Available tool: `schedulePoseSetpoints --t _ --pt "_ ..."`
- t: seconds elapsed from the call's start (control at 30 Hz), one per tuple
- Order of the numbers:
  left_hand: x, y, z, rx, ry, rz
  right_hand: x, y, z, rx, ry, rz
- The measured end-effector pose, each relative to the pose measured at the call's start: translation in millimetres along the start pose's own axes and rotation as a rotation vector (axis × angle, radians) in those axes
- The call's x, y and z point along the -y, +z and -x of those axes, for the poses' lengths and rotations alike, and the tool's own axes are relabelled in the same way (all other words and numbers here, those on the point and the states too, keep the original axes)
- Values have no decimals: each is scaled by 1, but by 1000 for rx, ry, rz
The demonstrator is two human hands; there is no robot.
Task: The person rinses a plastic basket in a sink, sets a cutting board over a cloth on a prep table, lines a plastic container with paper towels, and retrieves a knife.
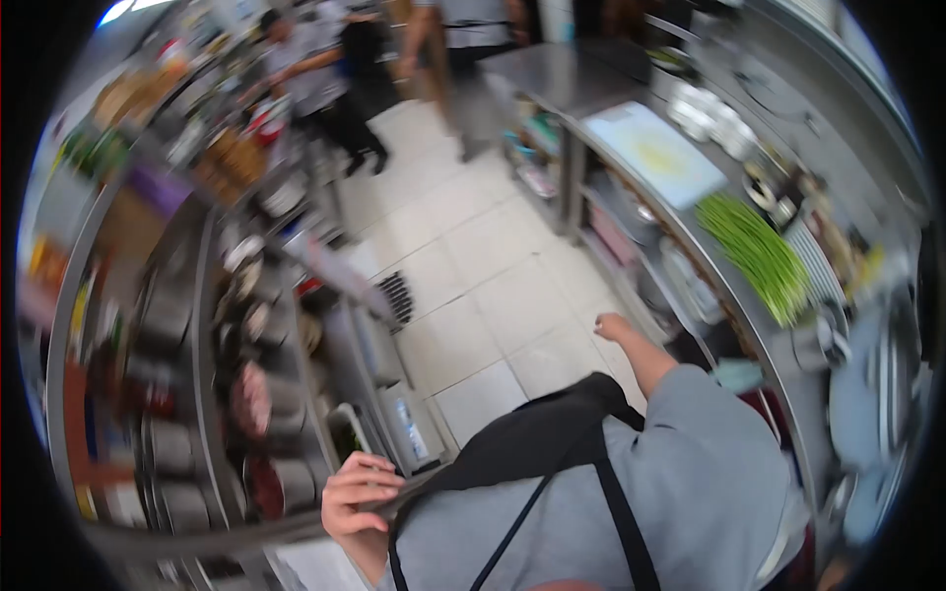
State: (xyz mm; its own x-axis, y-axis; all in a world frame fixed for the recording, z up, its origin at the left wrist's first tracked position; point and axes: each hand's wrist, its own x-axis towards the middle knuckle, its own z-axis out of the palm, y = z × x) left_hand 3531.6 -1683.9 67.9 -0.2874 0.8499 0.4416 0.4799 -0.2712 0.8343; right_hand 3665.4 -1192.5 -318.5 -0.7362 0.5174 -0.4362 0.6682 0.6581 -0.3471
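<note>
Standing on a tiled floor (522, 305) between a steel counter (562, 79) and a metal rack (205, 364). Holding the left hand (363, 497) up just beside the black apron (532, 424), with fingers loosely bent and apart from the thumb, near a metal tub (288, 485) of dark red contents on the rack. Reaching the right hand (613, 327) out above the floor, near the counter, curled, but too small to tell how tightly closed or around what. Facing green stalks (757, 254) on the counter beside a white cutting board (655, 156), and a co-worker (310, 84) farther off.
</note>
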Motion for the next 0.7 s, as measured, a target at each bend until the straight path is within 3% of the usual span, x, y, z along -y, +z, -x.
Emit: schedulePoseSetpoints --t 0.1,0.27,0.43,0.7 --pt "42 10 -60 247 89 229 -100 1 23 -4 247 12" --pt "102 26 -144 207 96 368 -168 1 107 -74 639 -168" --pt "147 41 -225 243 26 405 -177 18 119 52 522 -83" --pt "212 32 -331 392 96 463 -109 -17 79 -239 572 -387"
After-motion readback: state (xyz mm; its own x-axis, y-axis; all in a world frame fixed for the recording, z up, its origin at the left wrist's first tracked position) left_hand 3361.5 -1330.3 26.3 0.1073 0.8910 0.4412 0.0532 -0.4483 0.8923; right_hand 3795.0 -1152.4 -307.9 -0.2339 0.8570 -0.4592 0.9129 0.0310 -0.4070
